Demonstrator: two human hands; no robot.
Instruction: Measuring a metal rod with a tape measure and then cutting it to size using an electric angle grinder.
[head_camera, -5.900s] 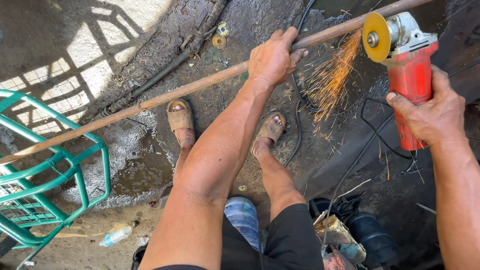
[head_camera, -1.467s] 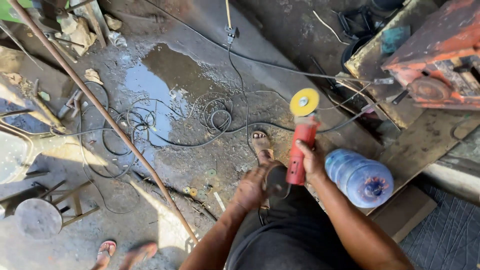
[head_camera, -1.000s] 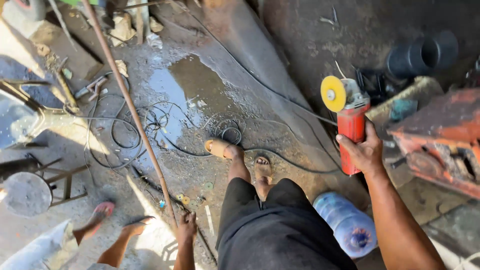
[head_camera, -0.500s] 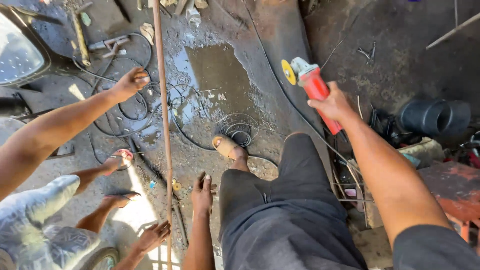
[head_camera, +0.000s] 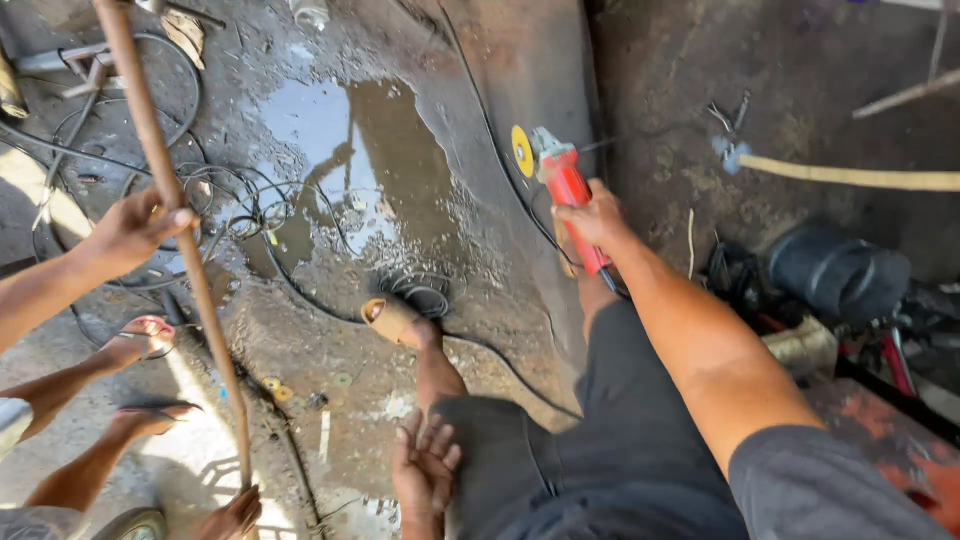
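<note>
A: While the grinder (head_camera: 560, 180) hangs out to the side in the right hand (head_camera: 597, 218), why so far off?
B: Likely to keep its disc away from legs. The left hand (head_camera: 425, 470) hangs open, empty; another person's hand (head_camera: 135, 228) grips the rod (head_camera: 170, 215).

Right hand (head_camera: 592, 215) forward, fingers closed; left hand (head_camera: 425, 465) low, fingers spread.
</note>
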